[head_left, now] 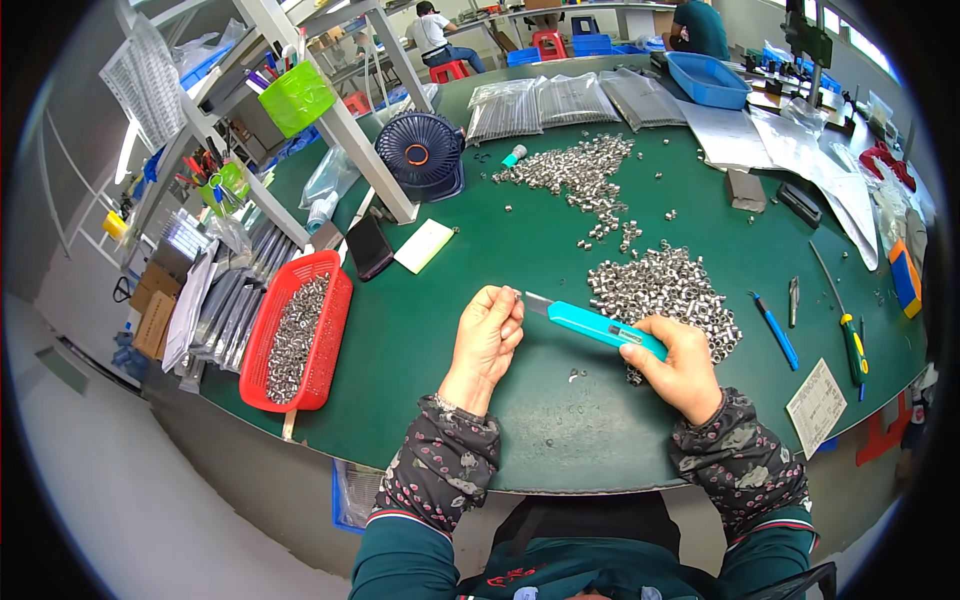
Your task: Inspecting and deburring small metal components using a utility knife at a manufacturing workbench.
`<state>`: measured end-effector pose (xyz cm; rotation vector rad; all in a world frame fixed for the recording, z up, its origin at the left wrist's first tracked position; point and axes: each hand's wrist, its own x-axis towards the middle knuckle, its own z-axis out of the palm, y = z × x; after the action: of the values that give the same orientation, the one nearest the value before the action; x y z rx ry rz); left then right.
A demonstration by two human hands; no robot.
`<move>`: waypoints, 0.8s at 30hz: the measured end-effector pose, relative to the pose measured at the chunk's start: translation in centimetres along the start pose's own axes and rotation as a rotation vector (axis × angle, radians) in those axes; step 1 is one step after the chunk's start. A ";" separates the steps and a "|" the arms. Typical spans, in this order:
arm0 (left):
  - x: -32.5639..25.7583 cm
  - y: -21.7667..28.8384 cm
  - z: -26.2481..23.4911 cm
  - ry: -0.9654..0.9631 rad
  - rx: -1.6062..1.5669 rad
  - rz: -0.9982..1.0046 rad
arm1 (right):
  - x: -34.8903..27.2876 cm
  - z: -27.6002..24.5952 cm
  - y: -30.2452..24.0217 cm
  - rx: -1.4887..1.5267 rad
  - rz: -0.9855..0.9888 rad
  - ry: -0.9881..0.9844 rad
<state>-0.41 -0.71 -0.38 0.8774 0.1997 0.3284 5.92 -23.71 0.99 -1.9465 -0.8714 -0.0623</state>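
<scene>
Here's the green bench (600, 450), spreading out under and beyond both hands. Farthest ahead of them lies the loose heap of metal rings (590, 185), strung out across the surface. Over to the left of the left hand, well apart from it, sits the red slotted basket (334, 345), and it's loaded with more little metal parts. Now the nearer heap of metal rings (665, 290), piled thick just beyond the right hand. Ahead and a little left of the left hand stands the black desk fan (418, 150).

To the hands themselves! The left hand (482, 340) is up, fingers curled in, thumb and forefinger pinched together. The right hand (680, 365) is wrapped around the turquoise utility knife (595, 324), thumb along the handle, blade out and aimed straight at those left fingertips. Right of the right hand lies a green-and-yellow screwdriver (855, 350); between them, a slim blue-handled tool (778, 335).

And the smallest of the lot: a tiny metal piece (518, 295) in the left hand's pinch, right by the blade's tip. Whether the two touch, I can't tell.
</scene>
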 end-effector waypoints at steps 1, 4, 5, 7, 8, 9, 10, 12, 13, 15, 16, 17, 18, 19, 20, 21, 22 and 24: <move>0.0 0.0 0.0 0.000 -0.001 -0.001 | 0.0 0.0 0.0 -0.001 0.001 -0.001; 0.0 -0.1 0.1 -0.001 0.018 0.016 | 0.1 -0.2 -0.1 0.098 0.095 -0.056; 0.0 -0.1 0.0 -0.017 0.044 0.023 | 0.1 -0.1 0.1 0.125 0.096 -0.072; 0.0 -0.2 0.0 -0.034 0.070 0.028 | 0.1 -0.2 0.1 0.152 0.100 -0.085; 0.0 -0.1 0.2 -0.028 0.096 0.032 | 0.3 -0.5 -0.2 0.126 0.125 -0.102; 0.0 -0.1 0.2 -0.020 0.124 0.037 | 0.3 -0.6 -0.4 0.102 0.148 -0.121; 0.0 -0.1 0.0 -0.018 0.125 0.037 | 0.2 -0.4 -0.5 0.103 0.148 -0.121; 0.3 -0.3 -0.7 -0.057 0.094 0.000 | -0.2 0.2 -0.6 -0.129 -0.215 0.148; 0.3 -0.2 -0.7 -0.056 0.094 0.000 | -0.2 0.2 -0.8 -0.157 -0.252 0.167; 0.2 -0.1 -0.4 -0.006 0.048 -0.056 | 0.0 0.0 -0.6 -0.089 -0.188 0.204; 0.1 0.0 -0.2 -0.006 0.047 -0.054 | 0.1 -0.2 -0.5 -0.021 -0.123 0.241; 0.0 0.1 0.0 0.000 0.052 -0.055 | 0.1 -0.3 -0.4 -0.026 -0.118 0.219; 0.0 0.2 0.2 0.001 0.058 -0.059 | 0.1 -0.3 -0.4 -0.028 -0.118 0.221; 0.0 0.2 0.3 -0.001 0.058 -0.059 | 0.1 -0.1 -0.2 -0.037 -0.143 0.209; 0.0 0.3 0.4 -0.008 0.076 -0.041 | 0.2 0.0 -0.2 -0.046 -0.167 0.197; -0.1 0.3 0.4 -0.012 0.094 -0.023 | 0.1 -0.1 -0.2 -0.033 -0.133 0.174; -0.1 0.3 0.3 -0.011 0.095 -0.022 | 0.1 -0.1 -0.1 -0.032 -0.134 0.173; 0.0 0.3 0.0 -0.038 0.077 -0.011 | 0.3 0.0 0.1 -0.003 -0.087 0.143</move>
<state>-0.48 -0.53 -0.17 0.9573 0.1830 0.2951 6.20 -23.64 1.02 -1.8814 -0.8609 -0.2514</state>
